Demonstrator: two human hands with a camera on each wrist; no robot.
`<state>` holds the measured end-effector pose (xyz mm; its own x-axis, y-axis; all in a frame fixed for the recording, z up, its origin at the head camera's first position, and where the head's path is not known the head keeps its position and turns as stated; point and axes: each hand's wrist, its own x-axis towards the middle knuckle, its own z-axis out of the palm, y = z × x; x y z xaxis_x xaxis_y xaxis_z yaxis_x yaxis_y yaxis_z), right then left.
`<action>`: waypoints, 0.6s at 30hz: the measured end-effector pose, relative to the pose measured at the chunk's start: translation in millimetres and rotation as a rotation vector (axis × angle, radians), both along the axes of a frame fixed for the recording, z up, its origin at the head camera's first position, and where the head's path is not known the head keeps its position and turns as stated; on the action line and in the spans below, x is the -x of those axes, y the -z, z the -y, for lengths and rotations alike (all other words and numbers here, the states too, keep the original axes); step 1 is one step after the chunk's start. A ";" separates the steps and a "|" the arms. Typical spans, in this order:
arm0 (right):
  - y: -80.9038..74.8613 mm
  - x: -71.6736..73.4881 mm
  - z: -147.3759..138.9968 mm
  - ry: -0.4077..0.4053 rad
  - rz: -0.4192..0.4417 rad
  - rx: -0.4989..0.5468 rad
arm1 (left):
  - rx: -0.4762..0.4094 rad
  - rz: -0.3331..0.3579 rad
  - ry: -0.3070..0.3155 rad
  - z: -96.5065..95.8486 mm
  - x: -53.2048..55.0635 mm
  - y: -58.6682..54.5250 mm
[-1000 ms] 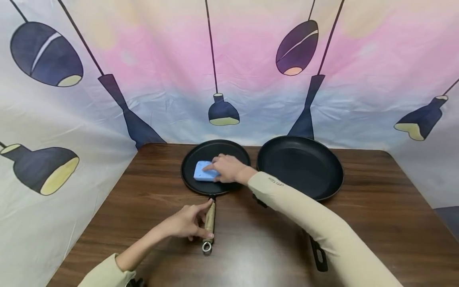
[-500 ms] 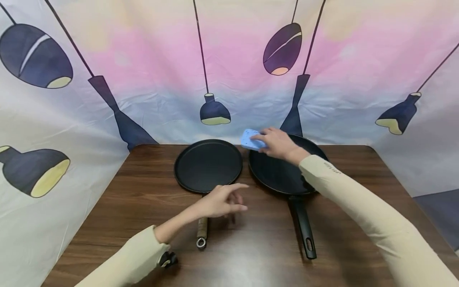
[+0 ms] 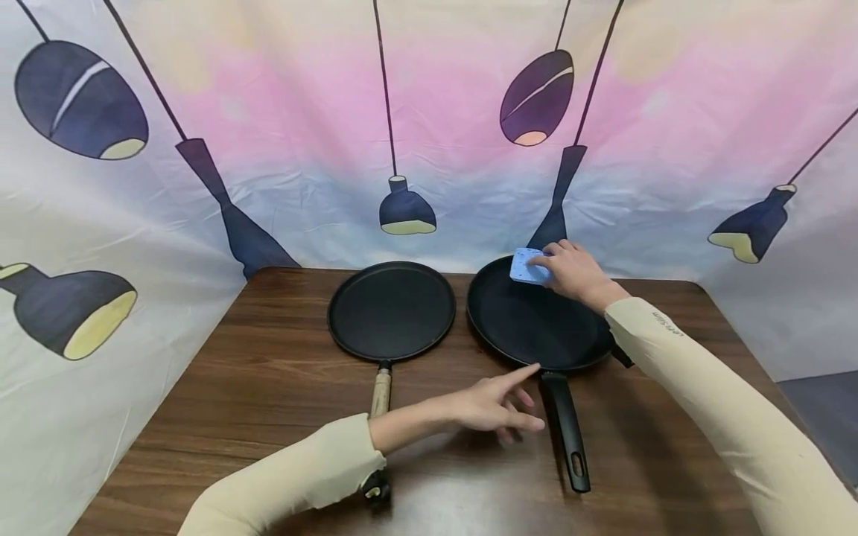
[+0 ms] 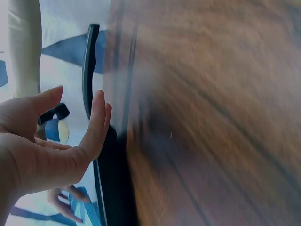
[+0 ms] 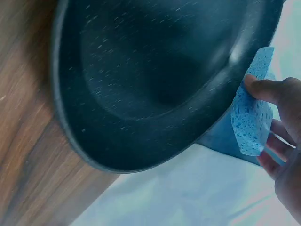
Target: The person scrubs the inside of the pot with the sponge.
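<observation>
A blue sponge (image 3: 529,266) is pinched in my right hand (image 3: 578,274), over the far part of the larger black frying pan (image 3: 536,327). In the right wrist view the thumb presses one face of the sponge (image 5: 251,113) and the fingers lie behind it. My left hand (image 3: 492,406) reaches toward that pan's black handle (image 3: 566,432), index finger stretched out and thumb apart, holding nothing. In the left wrist view the left hand (image 4: 61,155) has its fingers spread beside the handle (image 4: 89,66).
To the left lies a flat black pan (image 3: 392,311) with a wooden handle (image 3: 380,391), partly covered by my left forearm. Both pans rest on a brown wooden table (image 3: 268,357). Behind its far edge hangs a cloth backdrop (image 3: 302,149) printed with lamps.
My right hand has carried the sponge from the flat pan across to the larger pan. My left hand has let go of the wooden handle and moved right toward the black one.
</observation>
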<state>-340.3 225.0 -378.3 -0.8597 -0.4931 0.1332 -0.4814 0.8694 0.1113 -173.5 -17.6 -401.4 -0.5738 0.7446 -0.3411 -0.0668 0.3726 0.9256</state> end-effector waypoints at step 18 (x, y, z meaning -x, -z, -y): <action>31.3 17.0 -36.4 0.062 -0.051 -0.099 | -0.071 0.313 -0.043 -48.7 -19.5 15.5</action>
<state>-357.2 261.4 -409.6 -0.8825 -0.4517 0.1312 -0.4181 0.8811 0.2211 -153.9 31.0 -416.9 -0.4808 0.7501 -0.4541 -0.3666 0.2985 0.8812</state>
